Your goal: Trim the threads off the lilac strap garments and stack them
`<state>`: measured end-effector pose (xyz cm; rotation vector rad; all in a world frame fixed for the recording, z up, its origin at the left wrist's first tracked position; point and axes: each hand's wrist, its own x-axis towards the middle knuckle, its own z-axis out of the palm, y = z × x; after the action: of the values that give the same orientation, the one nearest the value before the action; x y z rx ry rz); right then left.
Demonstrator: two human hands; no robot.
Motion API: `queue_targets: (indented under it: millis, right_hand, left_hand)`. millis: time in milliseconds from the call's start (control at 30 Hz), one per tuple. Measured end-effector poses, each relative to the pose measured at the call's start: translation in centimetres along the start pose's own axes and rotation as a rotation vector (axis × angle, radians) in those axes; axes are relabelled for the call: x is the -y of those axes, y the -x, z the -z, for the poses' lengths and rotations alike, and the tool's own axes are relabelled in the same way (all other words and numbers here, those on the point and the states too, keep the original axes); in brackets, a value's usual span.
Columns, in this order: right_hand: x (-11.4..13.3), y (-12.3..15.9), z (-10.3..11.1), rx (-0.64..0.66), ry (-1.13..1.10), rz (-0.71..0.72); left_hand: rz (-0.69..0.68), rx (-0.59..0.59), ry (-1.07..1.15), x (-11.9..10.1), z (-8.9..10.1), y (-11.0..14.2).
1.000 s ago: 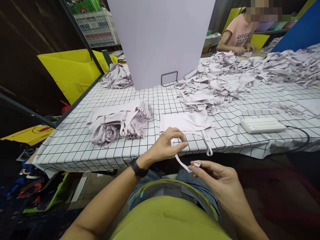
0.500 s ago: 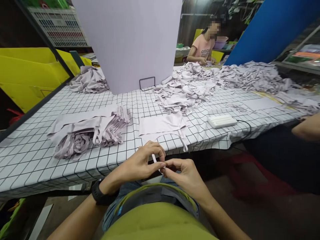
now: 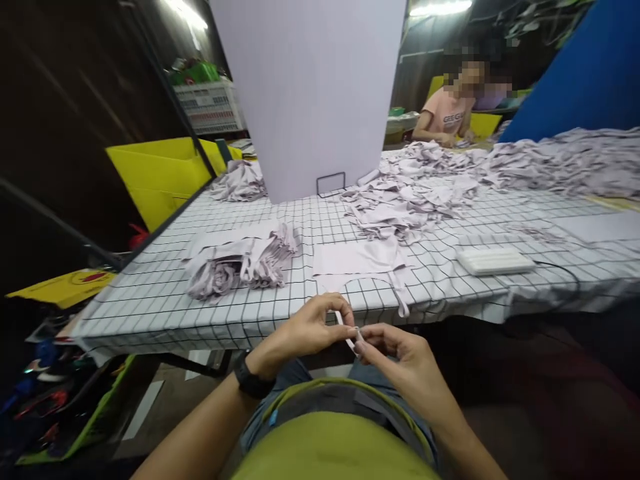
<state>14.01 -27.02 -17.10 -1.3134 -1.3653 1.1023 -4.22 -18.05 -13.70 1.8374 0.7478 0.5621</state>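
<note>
Over my lap, in front of the table edge, my left hand [image 3: 315,325] pinches a narrow pale strap [image 3: 341,325] that curves below its fingers. My right hand [image 3: 395,350] is closed at the strap's end, fingertips almost meeting those of the left. A tiny shiny bit shows between the fingertips, too small to name. Just beyond the hands a pale lilac fabric piece [image 3: 353,259] lies flat, its strap loop hanging over the table edge. Left of it sits a stack of folded lilac garments [image 3: 240,260] with straps.
A checked cloth covers the table [image 3: 165,300]. Loose lilac pieces [image 3: 415,193] heap toward the back and right. A lilac board [image 3: 315,100] stands upright behind. A white box [image 3: 495,261] with a cable lies at right. Across the table sits a person [image 3: 445,113].
The view has swung left and tilted up, so things appear farther right. My hands stay together on the strap, and the right fingertips have drawn slightly away from the left.
</note>
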Motion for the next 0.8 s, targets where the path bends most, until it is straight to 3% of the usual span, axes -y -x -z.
queue_targets:
  millis: [200,433,600,800]
  right_hand:
    - [-1.1,-0.4,-0.9,-0.067,-0.052,-0.045]
    - [-1.1,-2.5,-0.8,-0.151,-0.041,-0.13]
    - [-1.5,-5.5,0.2,-0.319,-0.208,-0.288]
    - [-1.4,-9.9,0.8,-0.438,-0.491,-0.529]
  left_hand:
    - [0.092,0.058,0.063,0.5,0.5,-0.4]
    - [0.002,0.132,0.026,2.3,1.8,-2.3]
    - [-0.105,-0.102,-0.364,5.5,2.5,-6.5]
    - [-0.077,-0.107,-0.742,8.5,2.4,-11.3]
